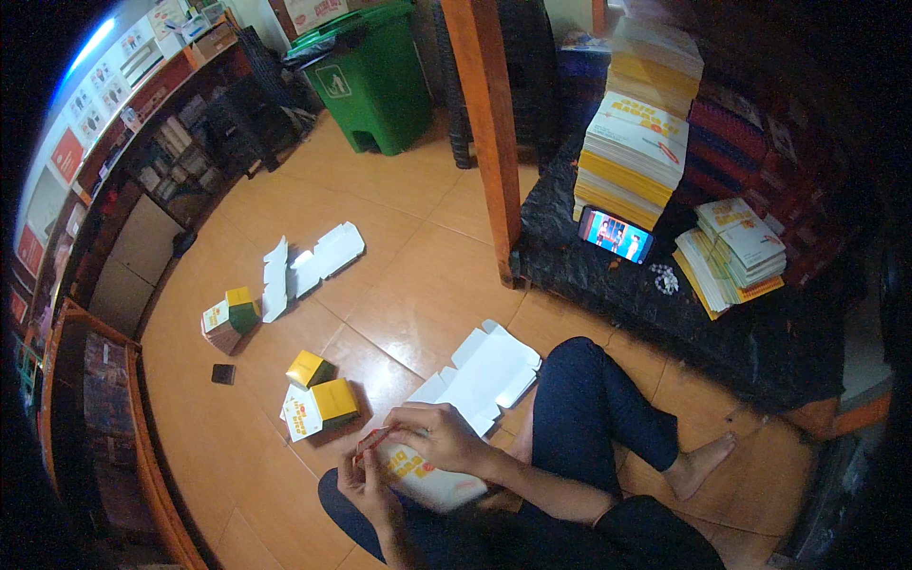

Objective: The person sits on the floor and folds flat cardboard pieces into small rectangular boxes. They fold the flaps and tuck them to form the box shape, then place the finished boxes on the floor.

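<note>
The left hand (373,492) and right hand (435,439) are close together, their fingertips closed on a small reddish strip (371,441) between them; what it is exactly, I cannot tell. The strip sits at the left, far side of the grip. A white printed carton piece (432,483) lies under the right hand, over the lap, slightly blurred. Flat white cartons (489,377) lie just beyond on the floor, and yellow-and-white boxes (333,400) stand to the left.
</note>
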A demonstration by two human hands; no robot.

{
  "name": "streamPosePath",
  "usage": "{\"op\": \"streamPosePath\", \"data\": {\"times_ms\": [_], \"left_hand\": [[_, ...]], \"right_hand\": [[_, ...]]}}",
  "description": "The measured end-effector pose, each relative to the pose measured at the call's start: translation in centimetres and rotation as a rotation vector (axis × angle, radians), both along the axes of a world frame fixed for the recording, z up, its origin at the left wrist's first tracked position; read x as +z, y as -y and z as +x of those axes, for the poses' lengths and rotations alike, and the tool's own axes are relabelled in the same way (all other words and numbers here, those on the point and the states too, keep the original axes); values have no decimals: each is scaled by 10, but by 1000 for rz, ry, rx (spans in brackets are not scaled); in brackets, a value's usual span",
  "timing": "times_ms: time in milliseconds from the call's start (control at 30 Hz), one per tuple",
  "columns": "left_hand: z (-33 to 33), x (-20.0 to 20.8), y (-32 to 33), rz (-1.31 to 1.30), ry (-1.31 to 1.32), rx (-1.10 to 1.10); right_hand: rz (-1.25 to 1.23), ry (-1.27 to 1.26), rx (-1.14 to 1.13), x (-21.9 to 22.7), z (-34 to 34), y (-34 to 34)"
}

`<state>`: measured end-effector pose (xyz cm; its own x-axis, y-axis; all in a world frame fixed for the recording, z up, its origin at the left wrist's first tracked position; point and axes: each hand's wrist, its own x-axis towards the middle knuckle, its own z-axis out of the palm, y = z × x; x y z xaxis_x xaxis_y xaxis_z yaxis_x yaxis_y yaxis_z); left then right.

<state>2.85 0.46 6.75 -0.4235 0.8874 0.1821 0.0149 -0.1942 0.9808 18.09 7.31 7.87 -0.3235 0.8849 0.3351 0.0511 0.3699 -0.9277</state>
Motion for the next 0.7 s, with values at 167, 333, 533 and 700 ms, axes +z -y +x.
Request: {"op": "streamPosePath", "data": {"times_ms": [167,333,533,700], "left_hand": [[-18,-7,-8,-11,181,232],[-19,6,-14,59,192,308],[3,14,-4,-46,146,22],[-11,13,13,-197,-43,-233]], "right_hand": [[-129,49,165,5,-10,5],[-93,152,153,11,-3,12],[-72,-83,-131,8,7,1],[-272,-387,-82,8,19,-9]]}}
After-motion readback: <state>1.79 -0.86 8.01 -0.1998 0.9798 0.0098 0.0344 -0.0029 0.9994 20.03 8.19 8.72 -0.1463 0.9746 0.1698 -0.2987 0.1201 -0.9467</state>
